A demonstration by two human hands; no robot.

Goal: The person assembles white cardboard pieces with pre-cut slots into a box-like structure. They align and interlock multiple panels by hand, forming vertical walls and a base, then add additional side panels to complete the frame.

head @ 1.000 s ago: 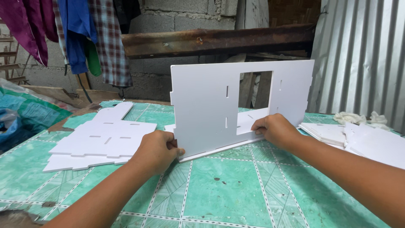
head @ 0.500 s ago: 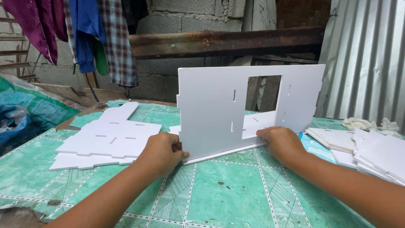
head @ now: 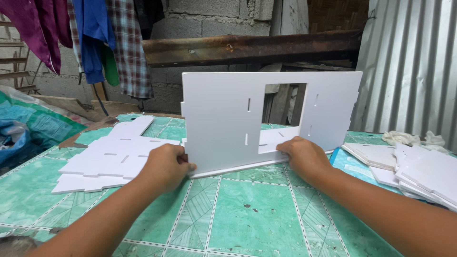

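Observation:
A large white foam board panel (head: 223, 119) with a square window cut-out and several narrow slots stands upright on a flat white base piece (head: 273, 139) on the green tiled table (head: 247, 209). My left hand (head: 166, 166) grips the panel's lower left corner. My right hand (head: 302, 157) holds its lower edge under the window, resting on the base piece.
A stack of flat white cut-out boards (head: 112, 157) lies at the left, another pile of white boards (head: 419, 171) at the right with crumpled white cloth (head: 409, 138) behind. Clothes (head: 102, 43) hang at the back left. A corrugated metal wall (head: 409, 66) stands at the right.
The view has shifted slightly and the upright panel now sits a bit further right in it. Both hands keep the same grip on its lower edge.

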